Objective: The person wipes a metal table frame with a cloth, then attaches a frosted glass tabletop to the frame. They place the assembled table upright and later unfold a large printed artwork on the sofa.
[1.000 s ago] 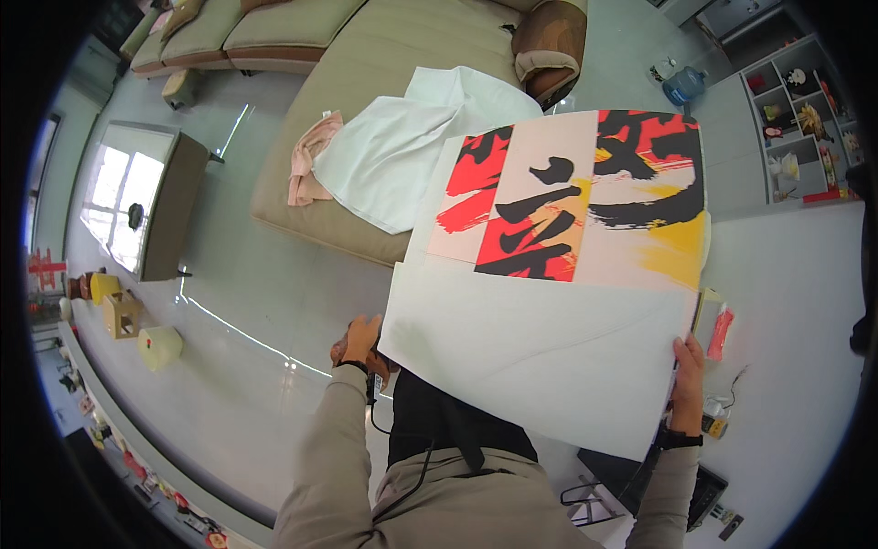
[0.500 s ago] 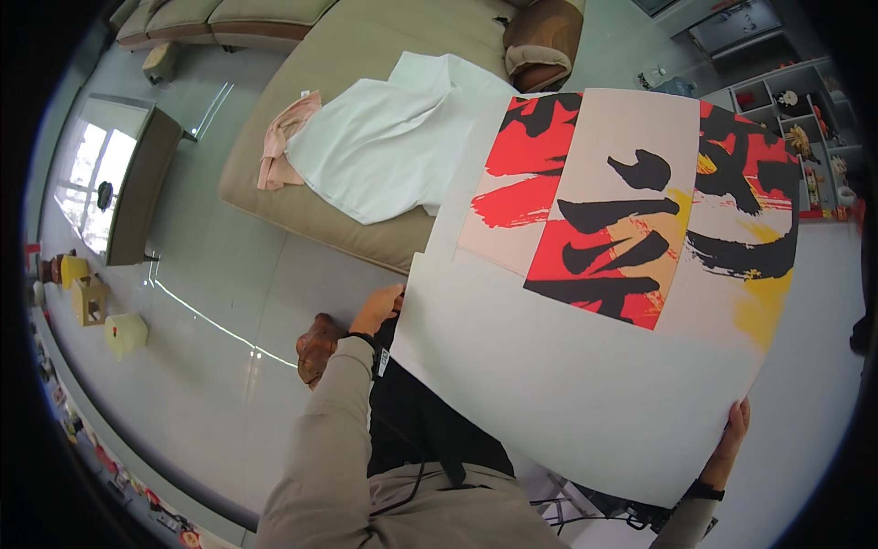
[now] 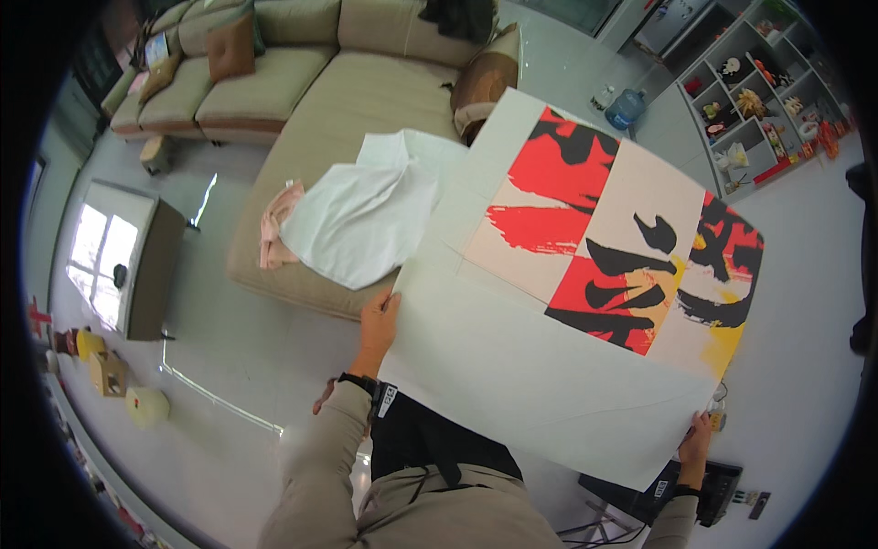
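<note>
A large white poster sheet (image 3: pixel 485 375) is held up before me, tilted, its far part printed with red, black, yellow and pale pink brush-stroke panels. My left hand (image 3: pixel 379 328) is closed on its left edge, fingers partly hidden behind the sheet. At the near right corner, my right hand (image 3: pixel 697 435) pinches the edge. The sheet bows slightly between them. Beyond its left side, a white cloth (image 3: pixel 366 215) lies spread on the beige sofa (image 3: pixel 265 261), beside a folded pink cloth (image 3: pixel 279 224).
A low cabinet (image 3: pixel 151 274) with a glossy top stands on the left, with small stools (image 3: pixel 146 405) near it. Shelves (image 3: pixel 754 101) of ornaments and a blue water bottle (image 3: pixel 626 108) are at the far right. Below my right hand is a black stand (image 3: pixel 631 485).
The sheet has turned clockwise and its printed end has dropped slightly. My left hand now shows more clearly on its edge; my right hand has shifted left. The view takes in more sofa.
</note>
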`<act>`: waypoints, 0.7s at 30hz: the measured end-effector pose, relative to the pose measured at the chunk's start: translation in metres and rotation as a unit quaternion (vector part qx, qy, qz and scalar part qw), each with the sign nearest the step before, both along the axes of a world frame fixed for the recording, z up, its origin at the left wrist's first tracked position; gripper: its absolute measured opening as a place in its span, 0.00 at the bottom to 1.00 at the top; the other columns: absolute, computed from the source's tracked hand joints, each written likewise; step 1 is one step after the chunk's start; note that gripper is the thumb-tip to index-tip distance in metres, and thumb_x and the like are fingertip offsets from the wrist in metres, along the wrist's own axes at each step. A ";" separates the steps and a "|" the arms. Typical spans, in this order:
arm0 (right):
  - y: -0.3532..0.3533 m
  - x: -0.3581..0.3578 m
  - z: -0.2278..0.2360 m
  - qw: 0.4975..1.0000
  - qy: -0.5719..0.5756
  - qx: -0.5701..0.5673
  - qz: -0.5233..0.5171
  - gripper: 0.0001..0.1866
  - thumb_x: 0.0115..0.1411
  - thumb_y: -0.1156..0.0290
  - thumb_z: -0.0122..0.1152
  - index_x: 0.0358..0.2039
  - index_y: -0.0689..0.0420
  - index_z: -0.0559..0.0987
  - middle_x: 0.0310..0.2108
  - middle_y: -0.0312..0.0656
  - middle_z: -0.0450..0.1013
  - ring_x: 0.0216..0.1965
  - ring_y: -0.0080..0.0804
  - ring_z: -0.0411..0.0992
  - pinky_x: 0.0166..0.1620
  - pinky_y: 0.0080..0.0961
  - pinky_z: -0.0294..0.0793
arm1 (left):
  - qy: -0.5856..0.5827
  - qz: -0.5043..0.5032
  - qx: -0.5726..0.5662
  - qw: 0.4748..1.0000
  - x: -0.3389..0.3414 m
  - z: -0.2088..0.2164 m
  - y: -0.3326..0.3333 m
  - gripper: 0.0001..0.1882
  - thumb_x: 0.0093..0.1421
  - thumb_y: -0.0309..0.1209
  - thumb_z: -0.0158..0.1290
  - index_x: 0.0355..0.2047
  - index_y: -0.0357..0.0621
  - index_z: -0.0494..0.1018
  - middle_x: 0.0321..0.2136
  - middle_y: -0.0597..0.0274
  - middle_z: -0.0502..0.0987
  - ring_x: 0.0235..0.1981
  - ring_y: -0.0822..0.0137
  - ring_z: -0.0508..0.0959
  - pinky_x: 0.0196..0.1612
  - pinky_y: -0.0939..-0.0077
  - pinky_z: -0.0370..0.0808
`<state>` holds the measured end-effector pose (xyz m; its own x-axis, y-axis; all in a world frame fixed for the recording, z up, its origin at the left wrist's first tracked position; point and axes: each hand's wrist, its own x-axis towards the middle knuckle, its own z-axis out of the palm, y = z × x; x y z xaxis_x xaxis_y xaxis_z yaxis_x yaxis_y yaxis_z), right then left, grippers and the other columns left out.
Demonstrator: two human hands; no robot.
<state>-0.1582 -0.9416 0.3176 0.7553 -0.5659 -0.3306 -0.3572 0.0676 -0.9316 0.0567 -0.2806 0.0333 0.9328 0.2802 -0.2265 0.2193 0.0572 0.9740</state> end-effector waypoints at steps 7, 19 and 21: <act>0.007 -0.008 -0.067 0.987 -0.027 -0.077 -0.140 0.16 0.70 0.64 0.58 0.52 0.61 0.77 0.46 0.38 0.78 0.45 0.28 0.75 0.49 0.27 0.74 | 0.053 -0.021 0.024 0.998 0.047 0.060 0.025 0.16 0.70 0.25 0.52 0.57 0.37 0.77 0.48 0.64 0.82 0.46 0.76 0.78 0.51 0.80 0.74; 0.010 0.022 -0.191 0.975 -0.081 0.034 -0.203 0.24 0.71 0.55 0.55 0.58 0.61 0.75 0.54 0.40 0.75 0.55 0.32 0.72 0.59 0.30 0.70 | -0.126 -0.023 0.143 0.981 0.062 0.129 0.028 0.13 0.69 0.20 0.53 0.52 0.37 0.79 0.44 0.64 0.82 0.42 0.80 0.75 0.45 0.84 0.72; 0.007 0.025 -0.199 0.975 -0.097 0.052 -0.194 0.27 0.71 0.52 0.54 0.60 0.61 0.74 0.56 0.40 0.74 0.58 0.35 0.71 0.62 0.31 0.67 | -0.136 -0.030 0.165 0.976 0.061 0.148 0.024 0.13 0.67 0.20 0.53 0.51 0.37 0.79 0.42 0.61 0.82 0.40 0.77 0.77 0.45 0.83 0.73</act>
<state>-0.1329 -0.9345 0.1186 0.5453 -0.7924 -0.2734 -0.1030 0.2604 -0.9600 0.1180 -0.2565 0.1812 0.9627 0.2395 0.1258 -0.0571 -0.2746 0.9599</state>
